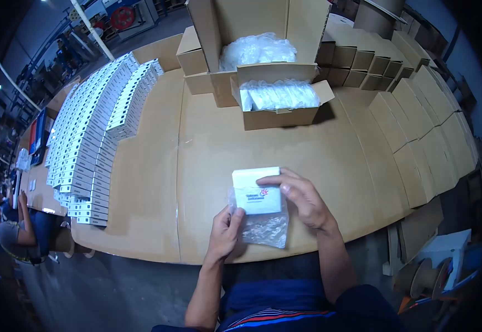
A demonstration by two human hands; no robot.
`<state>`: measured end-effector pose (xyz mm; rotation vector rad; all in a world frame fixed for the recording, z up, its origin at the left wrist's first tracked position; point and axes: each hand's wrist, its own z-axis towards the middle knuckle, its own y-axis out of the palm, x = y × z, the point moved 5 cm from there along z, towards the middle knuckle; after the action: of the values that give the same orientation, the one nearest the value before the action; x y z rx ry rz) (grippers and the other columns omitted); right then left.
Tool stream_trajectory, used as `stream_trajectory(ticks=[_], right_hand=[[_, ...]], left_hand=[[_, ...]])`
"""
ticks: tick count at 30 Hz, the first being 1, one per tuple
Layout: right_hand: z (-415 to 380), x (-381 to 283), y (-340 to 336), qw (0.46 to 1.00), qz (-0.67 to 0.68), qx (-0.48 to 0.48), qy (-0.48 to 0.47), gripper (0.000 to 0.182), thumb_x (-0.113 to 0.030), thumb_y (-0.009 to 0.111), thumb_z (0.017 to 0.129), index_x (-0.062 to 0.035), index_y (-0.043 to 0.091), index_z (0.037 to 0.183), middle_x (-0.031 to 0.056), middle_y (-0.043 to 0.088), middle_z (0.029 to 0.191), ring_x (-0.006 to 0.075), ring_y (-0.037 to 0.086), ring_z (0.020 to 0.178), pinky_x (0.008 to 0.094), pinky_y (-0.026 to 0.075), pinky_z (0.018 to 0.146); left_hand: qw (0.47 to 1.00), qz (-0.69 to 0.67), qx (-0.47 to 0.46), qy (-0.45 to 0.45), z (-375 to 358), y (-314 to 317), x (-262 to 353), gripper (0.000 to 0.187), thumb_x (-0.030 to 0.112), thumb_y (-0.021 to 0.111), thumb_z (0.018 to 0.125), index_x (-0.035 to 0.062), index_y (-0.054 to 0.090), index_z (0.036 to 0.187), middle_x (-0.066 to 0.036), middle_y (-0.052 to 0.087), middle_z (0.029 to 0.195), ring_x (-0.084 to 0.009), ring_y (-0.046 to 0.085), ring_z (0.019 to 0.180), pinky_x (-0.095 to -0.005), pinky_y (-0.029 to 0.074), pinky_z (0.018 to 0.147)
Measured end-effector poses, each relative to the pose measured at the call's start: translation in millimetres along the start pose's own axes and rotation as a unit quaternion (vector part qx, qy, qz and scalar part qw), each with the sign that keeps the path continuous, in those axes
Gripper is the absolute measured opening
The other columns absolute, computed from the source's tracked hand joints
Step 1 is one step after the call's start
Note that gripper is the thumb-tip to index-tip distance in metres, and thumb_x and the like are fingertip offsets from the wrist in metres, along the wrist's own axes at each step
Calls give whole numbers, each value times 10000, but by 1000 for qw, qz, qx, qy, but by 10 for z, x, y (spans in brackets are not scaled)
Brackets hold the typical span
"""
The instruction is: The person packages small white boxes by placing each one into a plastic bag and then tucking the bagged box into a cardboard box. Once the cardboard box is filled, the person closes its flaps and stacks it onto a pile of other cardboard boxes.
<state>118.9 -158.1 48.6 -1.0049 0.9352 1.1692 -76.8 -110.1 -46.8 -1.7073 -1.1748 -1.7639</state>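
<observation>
A small white box (260, 191) with dark print and a red mark sits partly inside a clear plastic bag (266, 229), just above the near edge of the table. Closed on the lower left side of box and bag, my left hand (225, 233) has its thumb on the front face. My right hand (305, 203) is at the box's upper right, index finger stretched across the front and thumb apart from it. The bag's lower part hangs loose and crinkled below the box. Some fingertips of both hands are hidden.
Long stacked rows of small white boxes (88, 133) line the left side. An open carton (279, 119) holds plastic-wrapped items; behind it, a larger carton (252, 16) contains clear bags (257, 50). Brown cartons (412, 122) line the right. Another person (22, 232) sits far left.
</observation>
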Motion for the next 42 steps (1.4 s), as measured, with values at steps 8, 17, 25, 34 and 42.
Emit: stream_trajectory(ticks=[8, 17, 25, 34, 42], right_hand=[[-309, 510, 138, 943, 256, 109, 181, 425, -55, 654, 1006, 61, 525, 1394, 135, 635, 1259, 164, 614, 1163, 295, 485, 1043], [-562, 819, 299, 857, 457, 193, 141, 112, -76, 603, 1047, -24, 646, 1137, 102, 716, 1092, 175, 682, 976, 343, 562, 904], [-518, 603, 263, 907, 367, 193, 69, 288, -140, 638, 1038, -12, 573, 1288, 157, 670, 1247, 216, 632, 1172, 361, 504, 1025], [-490, 448, 285, 960, 210, 164, 84, 547, 3, 716, 951, -1, 472, 1440, 122, 675, 1206, 163, 640, 1135, 307, 509, 1011], [-474, 403, 256, 959, 196, 188, 84, 512, -129, 681, 1015, 48, 438, 1429, 229, 740, 1154, 212, 723, 1064, 303, 559, 952]], left_hand=[[986, -159, 53, 19, -30, -13, -180, 405, 316, 481, 1125, -38, 572, 1298, -105, 685, 1196, -155, 654, 1069, -330, 525, 958], [993, 37, 29, 108, 13, 108, 83, 546, 328, 310, 1154, -66, 441, 1508, -167, 602, 1391, -231, 546, 1305, -358, 390, 1141], [990, -1, 20, 142, 10, 190, 151, 601, 371, 331, 1148, -65, 360, 1560, -165, 571, 1403, -215, 523, 1307, -366, 377, 1145], [990, 34, 9, 135, 29, 318, 235, 527, 266, 470, 1122, -12, 389, 1562, -138, 602, 1331, -195, 571, 1202, -327, 441, 1060], [996, 13, 69, 53, 63, 279, 79, 278, 219, 548, 1101, -7, 678, 1197, -53, 705, 1058, -108, 625, 978, -277, 502, 872]])
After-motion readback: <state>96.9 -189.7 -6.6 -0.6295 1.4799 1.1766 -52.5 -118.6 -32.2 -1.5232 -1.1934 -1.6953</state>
